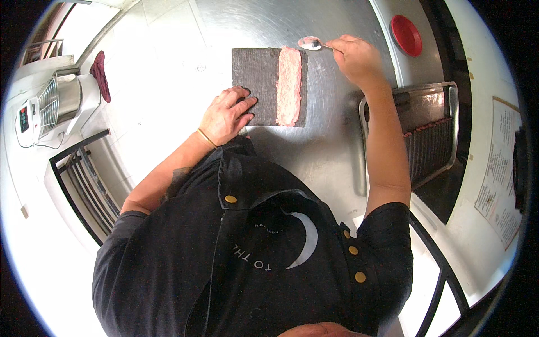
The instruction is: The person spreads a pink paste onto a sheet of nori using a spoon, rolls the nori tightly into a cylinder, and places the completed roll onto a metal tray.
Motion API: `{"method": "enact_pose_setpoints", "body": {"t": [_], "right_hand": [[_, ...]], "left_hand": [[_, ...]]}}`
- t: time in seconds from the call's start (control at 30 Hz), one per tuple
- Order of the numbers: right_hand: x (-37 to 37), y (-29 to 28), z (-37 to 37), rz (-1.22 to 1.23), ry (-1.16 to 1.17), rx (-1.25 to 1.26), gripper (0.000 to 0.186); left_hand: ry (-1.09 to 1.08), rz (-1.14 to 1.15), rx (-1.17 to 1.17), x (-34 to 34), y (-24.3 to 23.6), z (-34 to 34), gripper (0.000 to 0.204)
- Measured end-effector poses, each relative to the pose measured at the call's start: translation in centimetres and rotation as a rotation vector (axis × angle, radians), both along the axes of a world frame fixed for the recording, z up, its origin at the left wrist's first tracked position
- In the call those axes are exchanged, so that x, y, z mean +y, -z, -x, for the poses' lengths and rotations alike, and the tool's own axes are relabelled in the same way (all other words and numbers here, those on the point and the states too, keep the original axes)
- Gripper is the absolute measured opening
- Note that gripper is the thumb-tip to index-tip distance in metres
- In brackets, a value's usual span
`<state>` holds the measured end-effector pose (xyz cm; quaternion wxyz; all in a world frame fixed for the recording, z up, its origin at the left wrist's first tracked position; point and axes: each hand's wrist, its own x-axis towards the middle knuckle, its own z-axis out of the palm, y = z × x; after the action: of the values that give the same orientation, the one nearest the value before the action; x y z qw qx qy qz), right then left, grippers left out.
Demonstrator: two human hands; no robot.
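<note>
A dark textured sheet [252,73], which looks like seaweed, lies on the steel tabletop [337,101]. A long band of pale pink paste [288,84] runs from top to bottom along its right side. My left hand [227,112] rests on the sheet's lower left edge with fingers apart. Just beyond the sheet's upper right corner, my right hand [356,59] grips the handle of a metal spoon [309,43], whose bowl has some pink on it.
A metal tray [452,135] with rows of dark rolls stands at the right, below a red round dish [406,35]. A white machine with a steel bowl [64,112], a maroon cloth [100,76] and a black rack [70,163] are at the left. Papers [497,174] are at far right.
</note>
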<state>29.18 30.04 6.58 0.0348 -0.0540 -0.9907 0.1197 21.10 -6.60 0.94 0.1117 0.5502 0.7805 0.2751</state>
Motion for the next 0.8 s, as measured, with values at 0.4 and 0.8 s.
{"method": "enact_pose_setpoints", "body": {"t": [0.4,0.8], "right_hand": [[-1.0,-0.9,1.2,-0.030,-0.059,-0.018,0.025],[-1.2,-0.3,-0.4,-0.005,-0.051,0.013,0.024]], "left_hand": [[-0.009,0.007,-0.014,0.0,-0.3,-0.1,0.044],[0.002,-0.016,-0.033,0.0,-0.1,0.0,0.044]]}}
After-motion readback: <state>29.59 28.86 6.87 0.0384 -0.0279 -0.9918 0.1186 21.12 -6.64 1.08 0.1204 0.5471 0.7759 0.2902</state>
